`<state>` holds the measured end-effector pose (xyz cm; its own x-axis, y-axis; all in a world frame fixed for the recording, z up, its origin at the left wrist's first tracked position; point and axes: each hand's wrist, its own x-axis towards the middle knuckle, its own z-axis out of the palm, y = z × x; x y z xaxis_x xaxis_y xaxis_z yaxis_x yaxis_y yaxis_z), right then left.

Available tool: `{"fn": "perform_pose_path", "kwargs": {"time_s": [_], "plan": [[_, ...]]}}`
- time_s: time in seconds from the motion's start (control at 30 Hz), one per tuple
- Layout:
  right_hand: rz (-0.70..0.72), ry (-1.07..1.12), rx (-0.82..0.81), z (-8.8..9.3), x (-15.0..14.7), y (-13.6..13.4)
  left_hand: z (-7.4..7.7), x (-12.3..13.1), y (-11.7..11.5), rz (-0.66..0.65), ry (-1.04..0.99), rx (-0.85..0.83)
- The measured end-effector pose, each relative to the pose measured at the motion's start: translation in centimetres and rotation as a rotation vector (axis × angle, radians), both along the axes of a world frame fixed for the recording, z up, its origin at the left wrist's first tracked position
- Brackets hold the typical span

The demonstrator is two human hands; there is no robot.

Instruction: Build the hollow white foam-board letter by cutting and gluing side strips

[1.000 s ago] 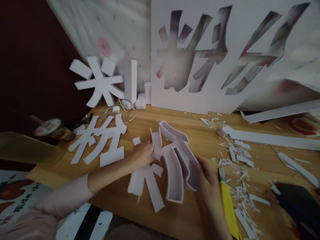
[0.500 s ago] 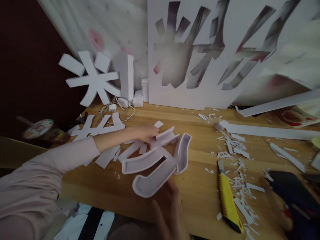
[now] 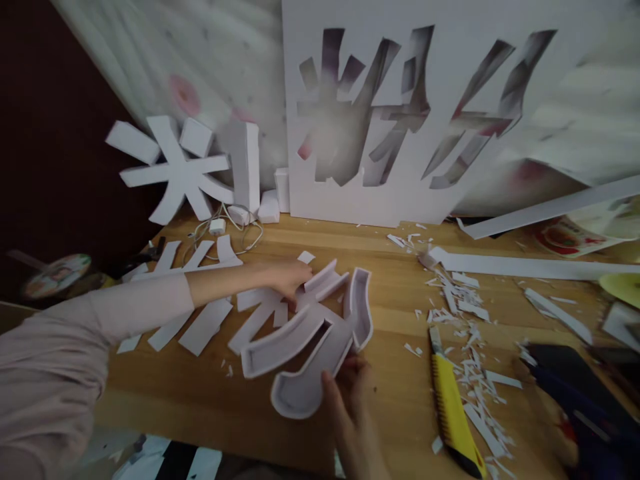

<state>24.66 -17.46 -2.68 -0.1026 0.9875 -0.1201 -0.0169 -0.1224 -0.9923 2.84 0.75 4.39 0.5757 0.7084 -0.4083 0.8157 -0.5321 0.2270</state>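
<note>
Two bare hands are placed at one hollow white letter [image 3: 335, 327], which is situated with its open side upward, on or just above the tabletop [image 3: 400, 400], before the person. At its far left part, the letter is met by the left hand [image 3: 290, 279] with bent fingers; whether it is pinched cannot be told, because the fingertips are hidden. At the near right wall, the right hand [image 3: 353, 400] is placed, with thumb and fingers apart along the edge; whether the wall is clamped cannot be told either.

The letter is judged to be very light and rather stiff, like foam board, not slippery, but its thin walls could be bent or loosened by squeezing. It is better held at the flat base, or low on the outer walls where strokes are joined.

Flat cut-outs [image 3: 205, 327] are laid beside the left hand, partly under the forearm. On the right, a yellow knife [image 3: 453, 400] is laid near white scraps [image 3: 465, 307]. Farther back, a board [image 3: 345, 210] with cut openings is stood upright.
</note>
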Motion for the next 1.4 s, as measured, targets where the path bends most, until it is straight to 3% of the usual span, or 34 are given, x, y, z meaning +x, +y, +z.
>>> {"fn": "perform_pose_path", "kwargs": {"time_s": [0.1,0.3,0.47,0.57,0.73,1.03,1.2,1.4], "plan": [[-0.079,0.050,-0.088,1.0,1.5,3.5,-0.3,-0.1,-1.4,0.080,0.021,0.022],[0.016,-0.071,-0.116,1.7,4.7,9.6,-0.4,0.3,-4.0,0.255,0.014,0.079],[0.090,-0.162,-0.136,2.7,5.3,14.1,-0.6,1.7,-6.5,0.449,-0.046,0.117],[0.128,-0.210,-0.163,3.3,5.4,15.5,-0.9,2.5,-7.8,0.543,-0.088,0.148],[0.172,-0.220,-0.187,3.9,5.6,14.9,-1.2,2.5,-8.7,0.628,-0.137,0.115],[0.187,-0.164,-0.187,4.3,5.8,12.7,-0.5,1.6,-9.8,0.646,-0.216,0.015],[0.105,-0.084,-0.102,5.2,5.7,11.4,0.9,1.0,-9.8,0.657,-0.282,0.068],[0.042,-0.083,0.094,8.3,6.1,10.0,4.0,1.2,-8.9,0.551,-0.363,0.203]]}}
